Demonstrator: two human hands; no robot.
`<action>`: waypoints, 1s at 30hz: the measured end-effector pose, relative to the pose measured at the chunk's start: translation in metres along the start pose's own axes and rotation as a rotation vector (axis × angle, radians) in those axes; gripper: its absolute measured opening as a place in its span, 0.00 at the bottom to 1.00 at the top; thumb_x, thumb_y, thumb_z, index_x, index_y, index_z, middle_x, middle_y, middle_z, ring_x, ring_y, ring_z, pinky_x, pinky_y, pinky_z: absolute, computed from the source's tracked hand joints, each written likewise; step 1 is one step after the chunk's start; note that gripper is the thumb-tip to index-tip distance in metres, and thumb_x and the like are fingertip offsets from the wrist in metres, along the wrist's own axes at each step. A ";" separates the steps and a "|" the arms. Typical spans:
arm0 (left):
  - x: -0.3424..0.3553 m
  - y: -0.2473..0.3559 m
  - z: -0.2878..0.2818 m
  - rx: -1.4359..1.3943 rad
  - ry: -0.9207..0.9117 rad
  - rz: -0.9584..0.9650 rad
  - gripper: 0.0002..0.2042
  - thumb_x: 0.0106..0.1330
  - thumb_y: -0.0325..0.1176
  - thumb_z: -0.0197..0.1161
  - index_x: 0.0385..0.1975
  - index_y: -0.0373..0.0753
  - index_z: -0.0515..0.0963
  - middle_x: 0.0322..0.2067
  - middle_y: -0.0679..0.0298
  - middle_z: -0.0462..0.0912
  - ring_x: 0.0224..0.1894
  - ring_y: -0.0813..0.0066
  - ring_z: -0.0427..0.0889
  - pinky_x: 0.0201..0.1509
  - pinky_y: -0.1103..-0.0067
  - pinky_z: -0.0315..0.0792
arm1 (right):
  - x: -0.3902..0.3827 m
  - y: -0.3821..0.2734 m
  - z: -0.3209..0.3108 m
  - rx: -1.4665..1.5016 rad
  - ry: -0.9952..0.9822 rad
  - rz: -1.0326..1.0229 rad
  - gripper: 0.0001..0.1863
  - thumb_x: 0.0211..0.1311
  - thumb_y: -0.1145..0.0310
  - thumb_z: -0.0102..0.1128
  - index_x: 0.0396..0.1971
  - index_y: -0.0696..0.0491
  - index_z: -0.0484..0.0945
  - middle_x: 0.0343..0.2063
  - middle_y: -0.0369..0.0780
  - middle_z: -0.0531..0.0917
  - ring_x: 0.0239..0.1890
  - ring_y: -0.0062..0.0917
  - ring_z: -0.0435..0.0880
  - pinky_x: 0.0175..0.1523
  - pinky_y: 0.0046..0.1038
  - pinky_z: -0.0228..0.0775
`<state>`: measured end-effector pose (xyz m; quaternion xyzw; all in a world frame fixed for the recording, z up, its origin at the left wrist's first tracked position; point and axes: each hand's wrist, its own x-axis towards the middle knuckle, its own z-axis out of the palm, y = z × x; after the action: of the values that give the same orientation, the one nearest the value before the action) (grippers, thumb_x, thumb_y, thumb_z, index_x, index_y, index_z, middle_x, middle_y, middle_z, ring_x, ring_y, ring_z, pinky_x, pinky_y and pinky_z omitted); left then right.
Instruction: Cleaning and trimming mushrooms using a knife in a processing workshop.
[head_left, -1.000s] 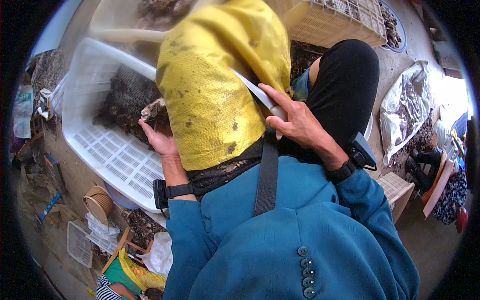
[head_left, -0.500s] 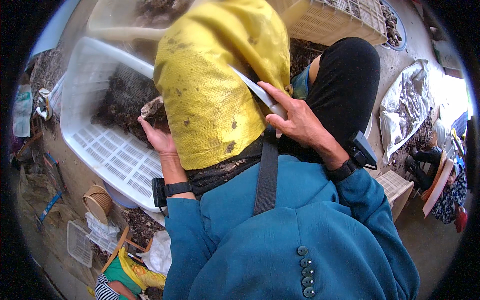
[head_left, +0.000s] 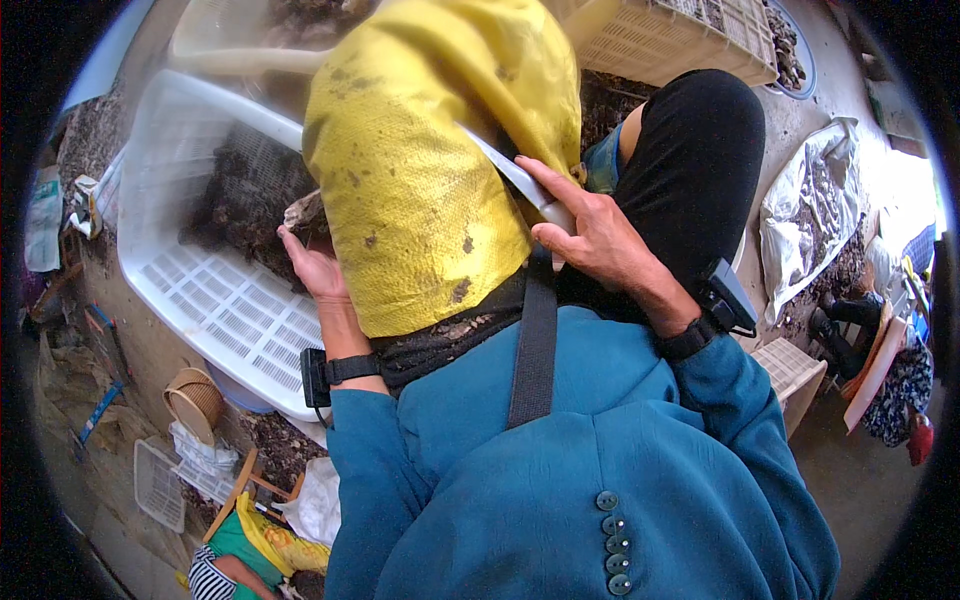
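Note:
My left hand (head_left: 314,266) is closed round a pale brown, irregular lump (head_left: 303,209), partly hidden by the yellow sack (head_left: 410,220) across my lap. Beneath it is a white slatted plastic basket (head_left: 215,285) with dark, crumbly material (head_left: 240,190) inside. My right hand (head_left: 592,235) grips a pale-handled knife (head_left: 505,165), whose long blade lies against the sack, pointing toward the upper left.
Cream crates (head_left: 660,40) and a round tub of lumps (head_left: 790,55) lie ahead. A white sack (head_left: 810,210) with debris is right, near a seated person (head_left: 890,380). Another person (head_left: 230,570), a wicker basket (head_left: 195,405) and crates (head_left: 158,485) are lower left.
Very little differs. Both hands, the lump, the knife and the yellow sack appear shifted slightly up and left in the picture, with the same grips.

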<state>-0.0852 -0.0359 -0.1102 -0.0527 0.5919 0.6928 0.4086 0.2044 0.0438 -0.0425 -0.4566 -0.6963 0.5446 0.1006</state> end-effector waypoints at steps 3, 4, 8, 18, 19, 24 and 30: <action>0.010 -0.006 -0.006 0.006 0.041 -0.010 0.26 0.67 0.54 0.41 0.49 0.37 0.69 0.50 0.61 0.72 0.50 0.65 0.72 0.54 0.69 0.66 | 0.000 0.000 -0.002 -0.023 0.004 -0.005 0.35 0.48 0.73 0.52 0.61 0.46 0.57 0.27 0.43 0.78 0.19 0.23 0.78 0.33 0.26 0.74; 0.026 -0.010 -0.030 -0.092 -0.088 -0.030 0.25 0.67 0.54 0.42 0.49 0.38 0.69 0.50 0.61 0.72 0.49 0.65 0.73 0.53 0.70 0.67 | 0.001 -0.004 0.001 -0.010 -0.013 -0.006 0.35 0.48 0.73 0.52 0.61 0.46 0.57 0.27 0.43 0.78 0.19 0.23 0.78 0.33 0.26 0.74; 0.033 -0.019 -0.036 -0.050 -0.355 -0.264 0.22 0.66 0.51 0.44 0.48 0.40 0.70 0.47 0.60 0.73 0.46 0.67 0.74 0.49 0.72 0.71 | 0.001 -0.002 0.001 -0.002 -0.021 0.003 0.35 0.49 0.73 0.52 0.62 0.45 0.57 0.26 0.43 0.78 0.18 0.23 0.78 0.32 0.26 0.74; 0.019 -0.014 -0.023 -0.069 -0.399 -0.286 0.21 0.68 0.49 0.42 0.49 0.39 0.69 0.46 0.57 0.74 0.46 0.65 0.75 0.47 0.71 0.72 | 0.001 0.002 0.002 0.005 -0.005 -0.029 0.35 0.49 0.73 0.52 0.62 0.46 0.57 0.29 0.45 0.79 0.19 0.23 0.78 0.33 0.26 0.74; 0.018 -0.014 -0.021 -0.062 -0.405 -0.269 0.22 0.68 0.49 0.42 0.49 0.38 0.69 0.46 0.57 0.74 0.46 0.65 0.75 0.47 0.71 0.72 | 0.001 0.002 0.001 0.002 -0.008 -0.020 0.35 0.49 0.73 0.52 0.62 0.46 0.57 0.29 0.45 0.79 0.19 0.23 0.78 0.33 0.26 0.74; 0.024 -0.016 -0.026 -0.067 -0.388 -0.287 0.22 0.68 0.49 0.42 0.49 0.37 0.69 0.46 0.57 0.74 0.45 0.65 0.75 0.46 0.71 0.72 | 0.001 -0.002 0.001 0.003 -0.019 -0.005 0.35 0.49 0.73 0.52 0.62 0.46 0.57 0.29 0.45 0.79 0.19 0.23 0.78 0.34 0.26 0.74; 0.030 -0.019 -0.031 -0.069 -0.365 -0.278 0.21 0.68 0.48 0.42 0.49 0.37 0.69 0.46 0.58 0.74 0.45 0.65 0.75 0.46 0.71 0.72 | 0.002 0.000 0.002 0.002 -0.014 -0.019 0.35 0.49 0.73 0.52 0.62 0.45 0.57 0.29 0.45 0.79 0.18 0.23 0.78 0.34 0.26 0.75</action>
<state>-0.1057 -0.0483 -0.1508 -0.0214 0.4711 0.6479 0.5982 0.2023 0.0441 -0.0439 -0.4460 -0.7008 0.5475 0.1012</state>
